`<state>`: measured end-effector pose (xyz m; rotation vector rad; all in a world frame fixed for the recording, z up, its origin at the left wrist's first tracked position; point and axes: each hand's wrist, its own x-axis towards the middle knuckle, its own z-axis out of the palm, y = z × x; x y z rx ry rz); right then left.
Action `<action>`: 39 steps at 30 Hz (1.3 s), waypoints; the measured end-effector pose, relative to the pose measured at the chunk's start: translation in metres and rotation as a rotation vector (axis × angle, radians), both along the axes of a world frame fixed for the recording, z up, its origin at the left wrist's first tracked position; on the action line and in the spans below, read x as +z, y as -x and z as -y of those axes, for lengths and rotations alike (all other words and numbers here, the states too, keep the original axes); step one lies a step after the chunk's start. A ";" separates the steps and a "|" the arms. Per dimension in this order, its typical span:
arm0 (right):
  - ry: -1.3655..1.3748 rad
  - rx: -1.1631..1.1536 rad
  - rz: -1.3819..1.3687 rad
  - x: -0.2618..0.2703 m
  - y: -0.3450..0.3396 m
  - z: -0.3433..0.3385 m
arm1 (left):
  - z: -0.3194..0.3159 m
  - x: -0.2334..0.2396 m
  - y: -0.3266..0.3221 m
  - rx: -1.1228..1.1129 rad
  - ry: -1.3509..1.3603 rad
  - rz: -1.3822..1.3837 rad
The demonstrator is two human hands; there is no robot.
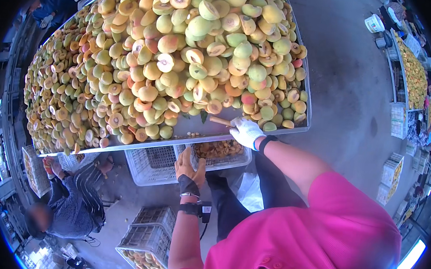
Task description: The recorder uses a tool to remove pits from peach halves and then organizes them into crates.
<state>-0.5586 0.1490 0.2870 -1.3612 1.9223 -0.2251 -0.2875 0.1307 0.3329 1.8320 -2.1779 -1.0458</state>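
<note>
My right hand, in a white knit glove, grips a tool with a wooden handle at the near edge of the metal table. The handle's outer end points left; the rest is hidden by the glove. My bare left hand is below the table's rim, fingers apart, with nothing visible in it. Beneath it sits a white plastic basket, and to its right a tub of brownish fruit pits or scraps. A heap of yellow-green stone fruit, many halved with cut faces showing, covers most of the table.
Stacked crates, the lowest with fruit, stand behind on the left. A co-worker is at the table's left side, another person at its far left. Across the floor is another fruit table. A white bucket stands near it.
</note>
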 end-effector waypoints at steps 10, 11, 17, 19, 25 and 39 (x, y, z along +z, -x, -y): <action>0.081 0.036 -0.249 -0.079 -0.031 0.015 | 0.067 -0.042 -0.028 0.280 0.053 -0.124; 0.118 0.025 -0.294 -0.083 -0.035 0.015 | 0.079 -0.045 -0.029 0.318 0.093 -0.172; 0.302 0.014 -0.291 -0.097 -0.037 0.008 | 0.074 -0.098 -0.039 0.516 0.193 -0.311; 0.304 0.034 -0.294 -0.105 -0.034 0.007 | 0.046 -0.118 -0.037 0.560 0.220 -0.383; 0.422 0.269 -0.337 -0.108 -0.032 0.011 | -0.076 -0.151 -0.017 0.169 -0.032 -0.306; 0.401 0.465 -0.343 -0.114 -0.032 0.016 | -0.195 -0.116 0.015 0.649 -0.278 -0.472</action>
